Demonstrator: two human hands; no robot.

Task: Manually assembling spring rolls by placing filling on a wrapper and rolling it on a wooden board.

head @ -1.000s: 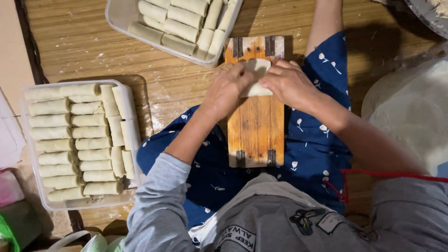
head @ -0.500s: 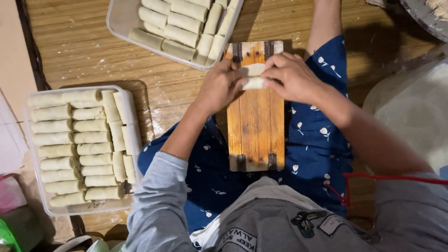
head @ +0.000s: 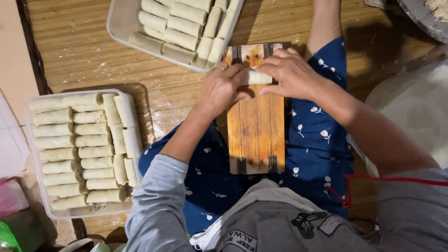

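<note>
A pale rolled wrapper (head: 258, 77) lies across the far end of a small wooden board (head: 255, 135) that rests on my lap. My left hand (head: 223, 87) grips its left end and my right hand (head: 290, 72) covers its right end, fingers curled over the roll. Only the middle of the roll shows between the two hands. The board sits over a dark blue flowered cloth (head: 317, 140).
A clear tray (head: 122, 23) of finished pale rolls lies just beyond the board. A second full tray (head: 135, 140) stands at my left on the woven mat (head: 84, 51). A round white sheet stack (head: 415, 112) is at the right, a bowl rim (head: 422, 16) top right.
The flat wrapper on the board has been rolled away from me into a tight cylinder. Both hands have slid toward the board's far end with it.
</note>
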